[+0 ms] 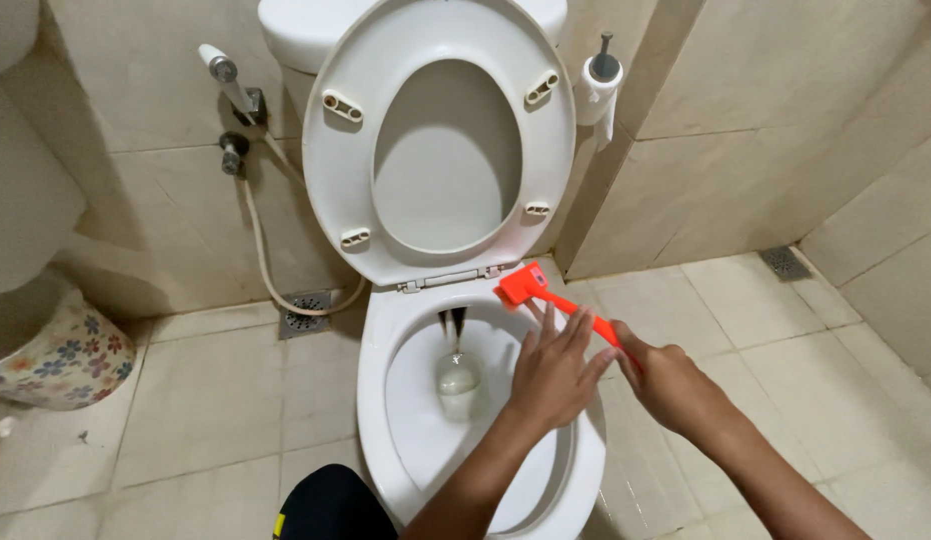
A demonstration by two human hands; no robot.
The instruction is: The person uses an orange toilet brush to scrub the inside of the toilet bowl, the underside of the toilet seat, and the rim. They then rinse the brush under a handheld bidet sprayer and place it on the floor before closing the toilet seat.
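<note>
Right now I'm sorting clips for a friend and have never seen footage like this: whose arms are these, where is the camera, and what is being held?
There is no machine here. The single picture comes from a camera worn on a person's head, looking down, so the two bare arms coming in from the bottom edge are that person's own.

The right hand grips the handle of an orange brush, whose head sits at the back rim of a white toilet bowl. The left hand is open, fingers spread, over the bowl's right side, touching or nearly touching the handle.

The toilet seat is raised. On the wall are a spray hose to the left and a paper roll to the right. A flowered bin stands on the tiled floor at far left.
</note>
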